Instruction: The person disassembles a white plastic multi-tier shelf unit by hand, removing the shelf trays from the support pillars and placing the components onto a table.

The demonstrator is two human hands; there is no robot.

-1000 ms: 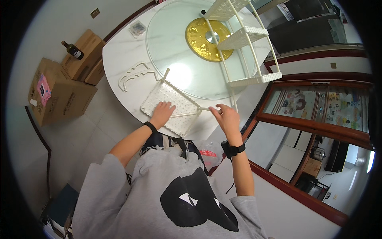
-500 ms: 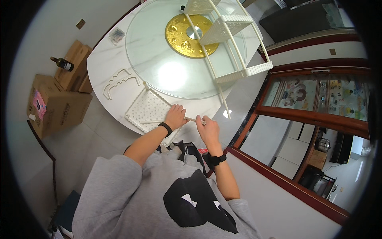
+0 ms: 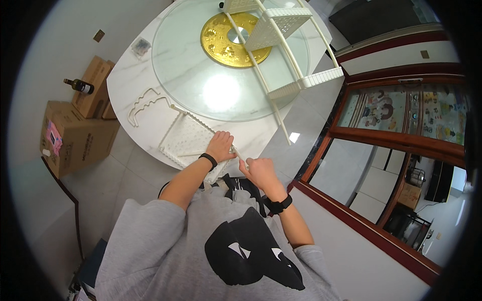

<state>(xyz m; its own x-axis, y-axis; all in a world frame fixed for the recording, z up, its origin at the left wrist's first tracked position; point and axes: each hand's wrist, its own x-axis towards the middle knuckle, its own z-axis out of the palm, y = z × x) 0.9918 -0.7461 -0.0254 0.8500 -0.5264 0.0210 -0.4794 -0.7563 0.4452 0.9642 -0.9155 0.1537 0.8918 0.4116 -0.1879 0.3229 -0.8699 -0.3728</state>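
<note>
Round marble table (image 3: 125, 80): rack (image 3: 281, 45) mostly built; we press left hand (image 3: 221, 145) flat on last shelf panel (image 3: 188, 140), right hand (image 3: 258, 170) fingers clamped on rod (image 3: 240, 155), not yet fitted.

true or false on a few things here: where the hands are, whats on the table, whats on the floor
1. The left hand rests on the white perforated tray. True.
2. The right hand grips a thin white rod. True.
3. The white shelf rack lies on the floor. False: it leans on the round table.
4. A bottle stands on a cardboard box. True.
5. The gold disc sits on a box. False: it is at the middle of the table.
</note>
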